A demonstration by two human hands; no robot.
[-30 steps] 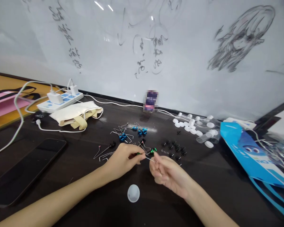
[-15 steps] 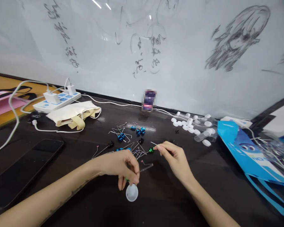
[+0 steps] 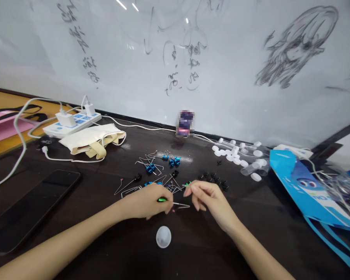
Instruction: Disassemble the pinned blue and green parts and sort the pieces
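Observation:
My left hand (image 3: pixel 151 200) is closed around a small green piece (image 3: pixel 161 200) with a bent metal wire (image 3: pixel 181 205) sticking out to the right. Its kind I cannot make out. My right hand (image 3: pixel 205 194) hovers to the right with thumb and forefinger together; whatever they may hold is hidden. Just beyond those fingertips another green piece (image 3: pixel 188 183) shows on the dark table. Below my left hand stands a small whitish translucent cup (image 3: pixel 163 237). Blue pieces with bent wires (image 3: pixel 150 168) lie in a loose pile beyond both hands.
Several small black parts (image 3: pixel 218 179) lie past my right hand. White caps and clear tubes (image 3: pixel 236 153) are scattered farther back. A blue bag (image 3: pixel 297 186) is at right; a black phone (image 3: pixel 32 210), cloth pouch (image 3: pixel 90 139) and power strip (image 3: pixel 72 124) are at left. A whiteboard (image 3: pixel 119 70) rises behind.
My left hand has moved up and away from the cup, and the green piece with wire now shows in it. My right hand has curled its fingers and shifted slightly nearer me.

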